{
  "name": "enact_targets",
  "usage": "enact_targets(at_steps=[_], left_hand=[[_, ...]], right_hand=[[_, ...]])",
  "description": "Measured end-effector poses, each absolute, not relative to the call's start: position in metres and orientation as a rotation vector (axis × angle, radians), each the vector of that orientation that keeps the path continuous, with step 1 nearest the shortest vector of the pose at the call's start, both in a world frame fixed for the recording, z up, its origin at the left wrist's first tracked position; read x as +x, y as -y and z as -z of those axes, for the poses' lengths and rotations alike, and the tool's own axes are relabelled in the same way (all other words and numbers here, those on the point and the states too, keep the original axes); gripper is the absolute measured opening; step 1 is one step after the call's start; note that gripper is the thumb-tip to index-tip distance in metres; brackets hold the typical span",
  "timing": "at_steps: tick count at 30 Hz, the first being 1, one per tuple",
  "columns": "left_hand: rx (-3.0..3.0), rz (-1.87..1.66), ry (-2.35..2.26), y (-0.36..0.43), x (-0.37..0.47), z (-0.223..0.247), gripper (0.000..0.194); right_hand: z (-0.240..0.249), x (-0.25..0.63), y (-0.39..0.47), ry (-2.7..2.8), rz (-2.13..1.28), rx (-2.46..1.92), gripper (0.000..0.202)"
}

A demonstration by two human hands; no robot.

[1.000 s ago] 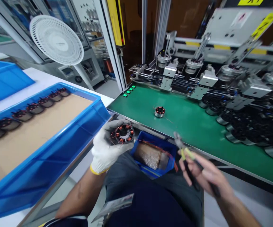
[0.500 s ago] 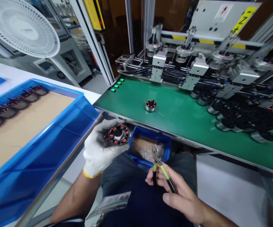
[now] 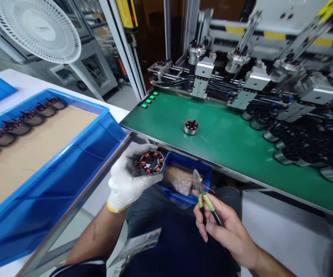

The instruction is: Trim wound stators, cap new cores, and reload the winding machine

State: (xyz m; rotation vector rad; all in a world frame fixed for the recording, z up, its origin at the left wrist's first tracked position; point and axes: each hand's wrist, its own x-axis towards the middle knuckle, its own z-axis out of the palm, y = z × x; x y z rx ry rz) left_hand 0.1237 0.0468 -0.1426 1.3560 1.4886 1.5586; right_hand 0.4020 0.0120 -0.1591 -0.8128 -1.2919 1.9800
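My left hand (image 3: 130,179), in a white knit glove, is closed around a motor stator (image 3: 151,162) with copper windings, its open face turned up toward me. Thin copper wires stick out from its left side. My right hand (image 3: 221,223) is bare and wraps the yellow-green and black handles of diagonal cutters (image 3: 202,196). Their jaws look closed, and a loose copper wire lies across them. Both hands are above my lap, the cutters apart from the stator. Below and between them is a blue bin (image 3: 169,158) with copper wire scraps over a brown and clear lining.
Another stator (image 3: 191,127) stands on the green work surface (image 3: 163,115). Several more (image 3: 287,150) crowd its right side below the clamping machine (image 3: 203,73). At left, a blue tray (image 3: 97,119) holds a row of stators on cardboard. A white fan (image 3: 39,30) stands behind.
The cutter jaws have come together, and a copper wire now shows across them. My right hand has shifted slightly right. The whole view has moved a little; the left hand keeps its hold.
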Motion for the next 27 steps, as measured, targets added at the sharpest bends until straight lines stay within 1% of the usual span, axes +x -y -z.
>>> enact_targets(at_steps=[2,4,6,8,9,11,13,15,19,24,27], left_hand=[[1.295,-1.505,-1.456,-0.051,0.120,0.144,0.069],[1.259,-1.441,-1.330,-0.055,0.118,0.146,0.068],[1.247,-1.355,-1.150,-0.060,0.119,0.150,0.063],[1.238,-1.285,-0.978,-0.063,0.123,0.156,0.060],[1.235,-1.263,-0.896,-0.063,0.127,0.160,0.062],[1.230,-1.222,-0.755,-0.063,0.134,0.166,0.074],[1.240,-1.176,-0.659,-0.060,0.138,0.169,0.089],[1.259,-1.129,-0.604,-0.058,0.140,0.170,0.096],[1.317,-1.103,-0.542,-0.054,0.137,0.167,0.092],[1.375,-1.185,-0.632,-0.050,0.130,0.170,0.099],[1.421,-1.202,-0.693,-0.049,0.128,0.172,0.101]], right_hand=[[0.149,0.417,-0.026,1.421,-1.830,-0.858,0.049],[0.133,0.430,-0.045,1.621,-1.593,-0.897,0.045],[0.114,0.437,-0.066,1.787,-1.395,-0.906,0.041],[0.094,0.435,-0.083,1.887,-1.310,-0.851,0.045],[0.085,0.431,-0.089,1.925,-1.308,-0.805,0.048],[0.072,0.418,-0.099,1.980,-1.335,-0.724,0.052],[0.064,0.402,-0.105,2.022,-1.388,-0.671,0.050],[0.061,0.388,-0.107,2.045,-1.460,-0.640,0.046],[0.061,0.376,-0.100,1.895,-1.739,-0.634,0.042],[0.077,0.382,-0.066,1.348,-2.369,-0.655,0.035],[0.088,0.385,-0.048,1.210,-2.537,-0.724,0.034]])
